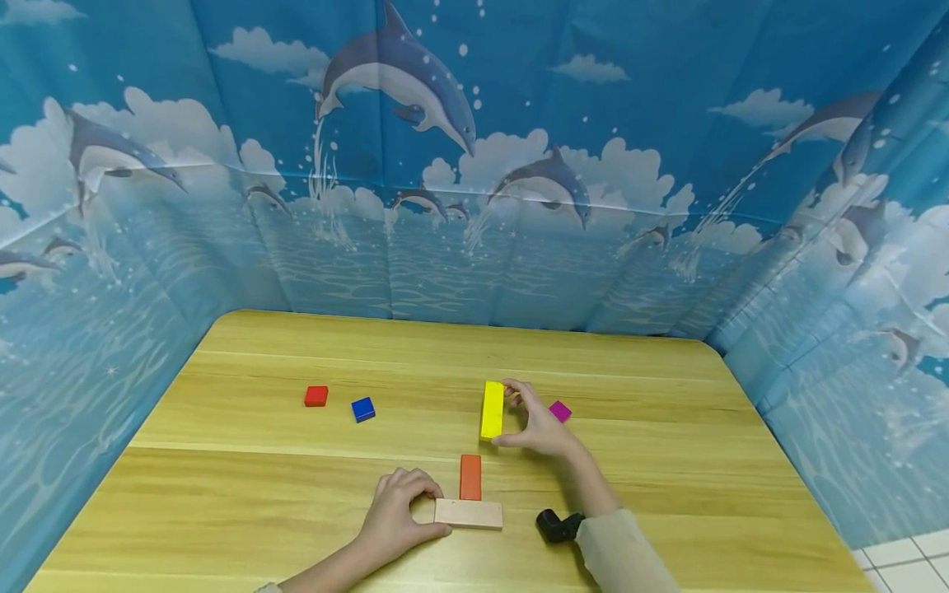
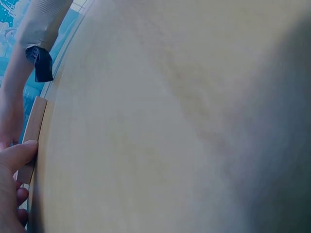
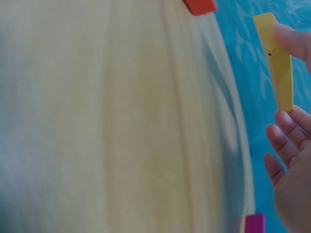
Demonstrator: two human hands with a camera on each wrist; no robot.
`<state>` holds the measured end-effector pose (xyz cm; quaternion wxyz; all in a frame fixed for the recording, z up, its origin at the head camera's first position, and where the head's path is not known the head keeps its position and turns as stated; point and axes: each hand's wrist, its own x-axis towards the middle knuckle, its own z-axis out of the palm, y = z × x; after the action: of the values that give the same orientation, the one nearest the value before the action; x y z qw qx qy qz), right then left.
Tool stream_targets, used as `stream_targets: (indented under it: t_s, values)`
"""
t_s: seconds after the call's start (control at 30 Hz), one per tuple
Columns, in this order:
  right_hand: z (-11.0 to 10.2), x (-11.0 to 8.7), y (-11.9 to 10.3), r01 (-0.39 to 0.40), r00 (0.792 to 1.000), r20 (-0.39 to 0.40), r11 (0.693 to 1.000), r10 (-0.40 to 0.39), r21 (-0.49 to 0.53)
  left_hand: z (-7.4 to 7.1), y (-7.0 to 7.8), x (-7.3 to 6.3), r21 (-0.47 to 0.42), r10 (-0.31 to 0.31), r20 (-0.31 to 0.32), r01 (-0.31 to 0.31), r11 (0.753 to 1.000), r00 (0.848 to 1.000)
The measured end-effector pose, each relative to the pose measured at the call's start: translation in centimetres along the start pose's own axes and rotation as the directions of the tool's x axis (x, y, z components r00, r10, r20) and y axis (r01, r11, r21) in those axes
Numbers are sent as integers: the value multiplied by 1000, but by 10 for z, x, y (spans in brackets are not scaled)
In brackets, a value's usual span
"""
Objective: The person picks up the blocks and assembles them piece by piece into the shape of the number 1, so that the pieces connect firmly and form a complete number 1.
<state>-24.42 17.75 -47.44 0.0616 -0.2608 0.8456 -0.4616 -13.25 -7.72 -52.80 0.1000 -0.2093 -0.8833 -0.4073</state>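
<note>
My left hand (image 1: 396,515) pinches the left end of a plain wooden block (image 1: 469,514) at the front of the table. The left wrist view shows the thumb laid against that wooden block (image 2: 33,124). Just behind it is an orange block (image 1: 470,477), set crosswise to it. Farther back, my right hand (image 1: 544,424) holds a long yellow block (image 1: 493,410) by its two ends. In the right wrist view the yellow block (image 3: 280,68) is off the tabletop, between thumb and fingertips.
A red block (image 1: 315,396) and a blue block (image 1: 363,409) lie on the table's left half. Behind the right hand is a magenta block (image 1: 560,411). A black device (image 1: 558,525) is at the right wrist. Dolphin-print curtains (image 1: 474,247) surround the wooden table (image 1: 222,494).
</note>
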Motion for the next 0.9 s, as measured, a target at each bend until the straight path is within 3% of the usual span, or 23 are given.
stream_targets:
  t_s: [0.23,0.5,0.9]
  values:
    - [3,4,-24,-31,997,66,1000,30,4,-1,3,1,12,14,-8,-14,1000,1000]
    - [17,18,19,-10,997,75,998,14,-55,-1,2,0,11,17,-9,-17,1000,1000]
    - [24,21,25,-17,995,100,992,29,-122,-1,1,0,1,8,2,-8,1000,1000]
